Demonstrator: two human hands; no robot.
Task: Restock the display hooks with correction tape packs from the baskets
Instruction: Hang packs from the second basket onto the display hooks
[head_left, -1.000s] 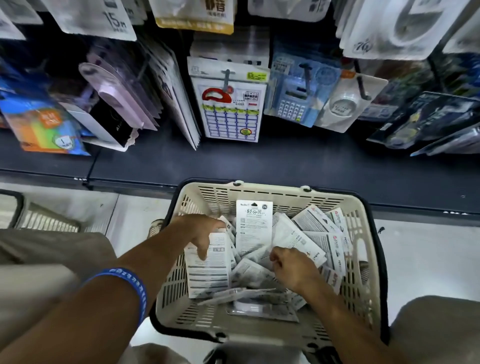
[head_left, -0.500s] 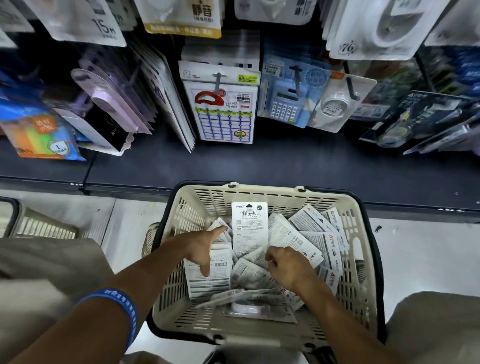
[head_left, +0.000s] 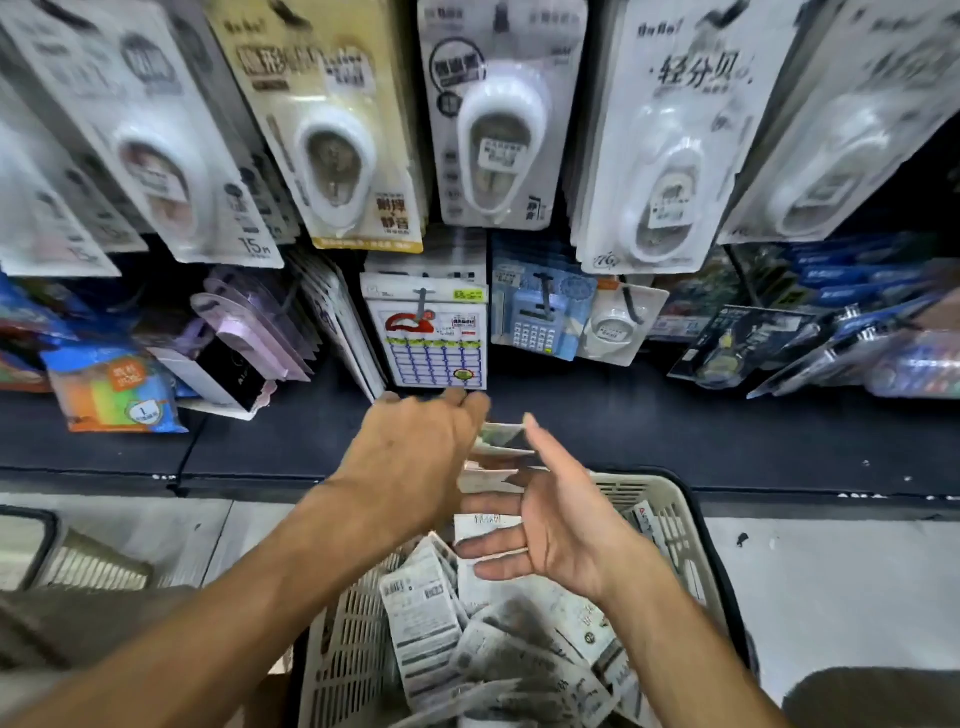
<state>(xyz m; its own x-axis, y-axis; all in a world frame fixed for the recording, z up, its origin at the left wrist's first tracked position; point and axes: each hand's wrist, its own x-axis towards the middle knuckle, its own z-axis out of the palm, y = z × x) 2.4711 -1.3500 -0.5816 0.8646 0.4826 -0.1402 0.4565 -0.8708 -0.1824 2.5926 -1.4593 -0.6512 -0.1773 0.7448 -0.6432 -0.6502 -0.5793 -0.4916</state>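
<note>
A cream plastic basket (head_left: 671, 500) on the floor below me holds several white correction tape packs (head_left: 430, 619) lying loose. Both my hands are raised above its far rim. My left hand (head_left: 413, 457) shows its back and its fingers curl over the top of a small stack of packs (head_left: 496, 441). My right hand (head_left: 553, 522) faces it with the palm open and straight spread fingers against the stack's other side. Rows of hanging correction tape packs (head_left: 493, 130) fill the display hooks above, among them one with a large white dispenser (head_left: 660, 161).
A lower row of hooks carries a label-sticker pack (head_left: 431, 348), a blue calculator pack (head_left: 535, 322) and sticky notes (head_left: 111, 389). The dark shelf base (head_left: 649, 431) runs across behind the basket. A second basket (head_left: 78, 564) stands on the floor at the left.
Both hands have come up out of the basket with a small stack of packs between them. My view has tilted up toward the display hooks.
</note>
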